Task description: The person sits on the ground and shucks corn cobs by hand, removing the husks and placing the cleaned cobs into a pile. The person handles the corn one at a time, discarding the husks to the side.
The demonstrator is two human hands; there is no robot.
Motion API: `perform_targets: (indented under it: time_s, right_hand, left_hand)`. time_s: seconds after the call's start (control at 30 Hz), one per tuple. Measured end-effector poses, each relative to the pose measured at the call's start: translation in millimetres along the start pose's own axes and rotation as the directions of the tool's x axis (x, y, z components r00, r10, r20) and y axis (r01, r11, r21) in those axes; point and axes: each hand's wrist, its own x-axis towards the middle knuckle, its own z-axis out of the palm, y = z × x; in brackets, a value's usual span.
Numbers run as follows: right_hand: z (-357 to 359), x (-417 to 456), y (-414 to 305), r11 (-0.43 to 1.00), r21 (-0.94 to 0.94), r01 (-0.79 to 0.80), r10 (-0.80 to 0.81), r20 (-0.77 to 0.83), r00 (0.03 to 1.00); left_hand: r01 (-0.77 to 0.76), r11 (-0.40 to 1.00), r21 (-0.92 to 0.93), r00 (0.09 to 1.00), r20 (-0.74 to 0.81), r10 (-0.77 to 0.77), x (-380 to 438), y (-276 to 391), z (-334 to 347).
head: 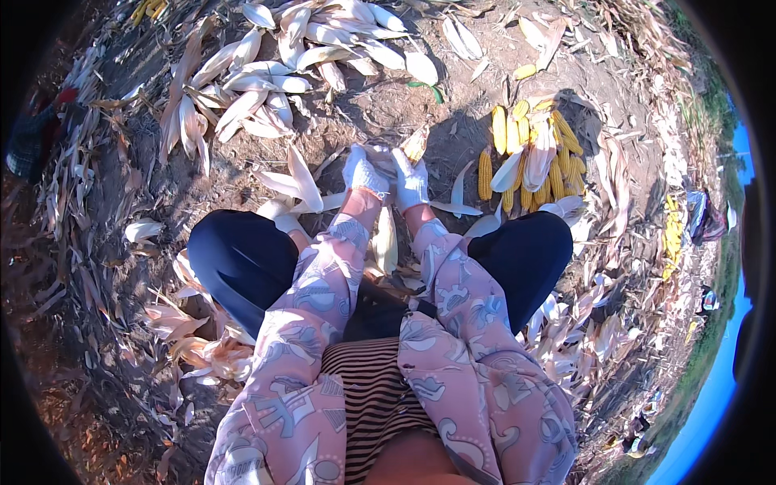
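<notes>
Both hands are close together in front of my knees, in white knit work gloves. My right hand (411, 179) grips a partly husked ear of corn (416, 145), whose yellow-orange kernels and dry husk tip stick out beyond the fingers. My left hand (365, 172) is closed on greyish husk (382, 159) that spans the gap between the two gloves. The fingertips are partly hidden, so the exact grip is unclear. Under my wrists a pale husk (385, 242) lies on the soil. To the right is a heap of bare yellow corn cobs (548, 176) with loose husks (539, 160) across it.
A large pile of ears in pale husks (273, 79) lies ahead to the left. One yellow cob (525, 71) lies beyond the heap. Another row of yellow corn (672, 236) is at far right, near a dark bag (703, 215). Dry husks (206, 345) litter the ground beside my knees.
</notes>
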Motion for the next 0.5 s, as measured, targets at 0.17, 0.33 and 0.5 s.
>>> perform_targets:
  time_s: [0.17,0.33,0.5]
  right_hand:
    - [-111.3,82.4,28.1,0.977,0.142,-0.159,0.200,-0.340,0.919]
    - [-66.4,82.0,-1.5,0.890,0.444,-0.105,0.314,-0.428,0.847]
    - [-60.4,53.1,-18.4,0.979,0.186,0.085,0.016,-0.480,0.877]
  left_hand:
    - [-0.053,0.995,0.084,0.999,0.007,0.052,12.9,-8.4,-3.8]
    - [-0.042,0.996,-0.077,0.984,-0.176,0.028,42.8,41.6,-48.9]
    - [-0.136,0.801,0.583,0.933,-0.195,0.301,9.6,62.6,-42.4]
